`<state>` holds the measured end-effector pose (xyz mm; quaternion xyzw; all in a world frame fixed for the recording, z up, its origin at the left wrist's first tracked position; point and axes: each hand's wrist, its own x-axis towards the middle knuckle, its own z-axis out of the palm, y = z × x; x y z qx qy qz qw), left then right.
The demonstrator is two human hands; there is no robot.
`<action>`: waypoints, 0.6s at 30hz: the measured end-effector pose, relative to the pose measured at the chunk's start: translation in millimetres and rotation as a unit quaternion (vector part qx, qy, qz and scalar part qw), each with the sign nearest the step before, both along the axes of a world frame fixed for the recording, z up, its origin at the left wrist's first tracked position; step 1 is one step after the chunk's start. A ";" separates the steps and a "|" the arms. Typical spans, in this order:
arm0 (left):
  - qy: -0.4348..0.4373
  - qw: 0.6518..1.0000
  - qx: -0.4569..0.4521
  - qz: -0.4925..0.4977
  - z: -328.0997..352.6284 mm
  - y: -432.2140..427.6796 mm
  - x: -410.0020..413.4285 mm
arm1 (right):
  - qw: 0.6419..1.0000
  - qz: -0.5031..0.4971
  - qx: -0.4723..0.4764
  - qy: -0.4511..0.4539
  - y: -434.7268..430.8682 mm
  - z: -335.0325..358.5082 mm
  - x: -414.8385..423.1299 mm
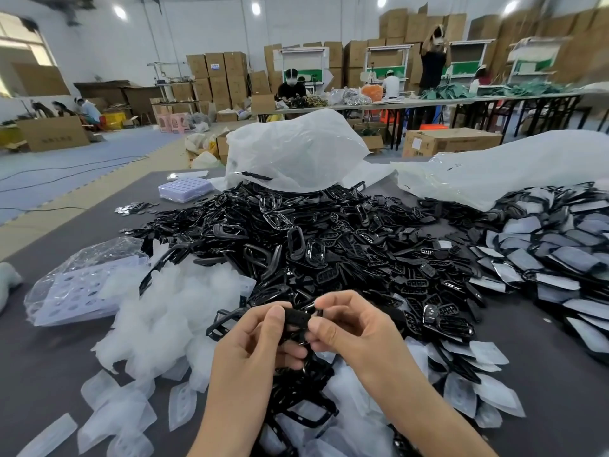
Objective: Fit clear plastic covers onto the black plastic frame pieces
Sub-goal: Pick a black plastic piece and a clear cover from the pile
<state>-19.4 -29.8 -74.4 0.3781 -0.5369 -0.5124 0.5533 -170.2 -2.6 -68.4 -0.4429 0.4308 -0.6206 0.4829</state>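
Note:
Both hands meet low in the middle of the head view over a small black frame piece (pixel 295 322). My left hand (pixel 257 344) grips its left side, thumb on top and fingers curled beneath. My right hand (pixel 346 328) pinches its right end between thumb and forefinger. A big heap of loose black frame pieces (pixel 329 239) lies just beyond the hands. Clear plastic covers (pixel 158 311) are piled at the left and scattered along the near edge. Whether a cover sits on the held piece cannot be made out.
A grey table (pixel 49 364) bears it all. Covered finished pieces (pixel 553 258) are stacked at the right. Large white plastic bags (pixel 296 150) lie behind the heap. A bag of purple trays (pixel 75 291) lies at left, another tray (pixel 184 189) farther back. People work at distant tables.

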 end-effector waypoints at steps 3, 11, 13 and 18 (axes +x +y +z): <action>0.027 0.999 0.028 -0.006 0.3 0.1 -1.5 | 0.999 0.006 0.011 -0.046 0.5 -0.1 2.4; 0.100 0.991 0.084 -0.014 -2.8 -2.2 -0.2 | 0.998 0.015 0.013 -0.062 1.6 -4.8 7.6; 0.110 0.990 0.090 -0.014 -2.7 -1.5 -1.3 | 0.998 0.011 0.009 -0.066 1.9 -5.0 8.7; 0.135 0.986 0.097 -0.009 -5.3 -1.7 -4.1 | 0.996 0.024 0.013 -0.081 1.2 -8.4 10.7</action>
